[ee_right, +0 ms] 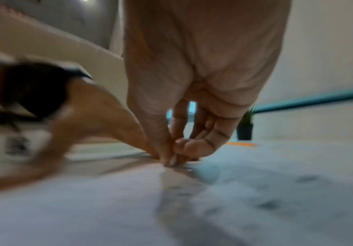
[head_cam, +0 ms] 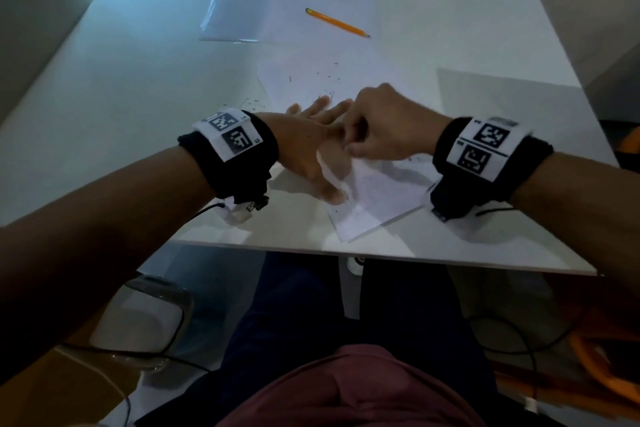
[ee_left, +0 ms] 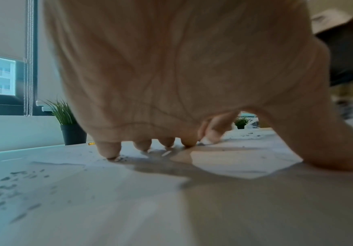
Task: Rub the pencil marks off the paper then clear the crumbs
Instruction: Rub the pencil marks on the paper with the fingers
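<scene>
Right hand point(head_cam: 384, 128) pinching small white eraser point(ee_right: 172, 160), left hand point(head_cam: 308, 146) flat, fingers spread on paper point(head_cam: 374, 198); short strokes, keep sheet pinned tbh.

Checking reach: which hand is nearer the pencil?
Right. The right hand is below the pencil, slightly right; the left hand lies nearer the table edge, lower left.

Left hand point(head_cam: 308, 146) splayed flat, right hand point(head_cam: 384, 128) pinching

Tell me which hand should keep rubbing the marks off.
Right, probably. The right hand already pinches a small white eraser against the paper, while the left hand presses flat, steadying it.
</scene>
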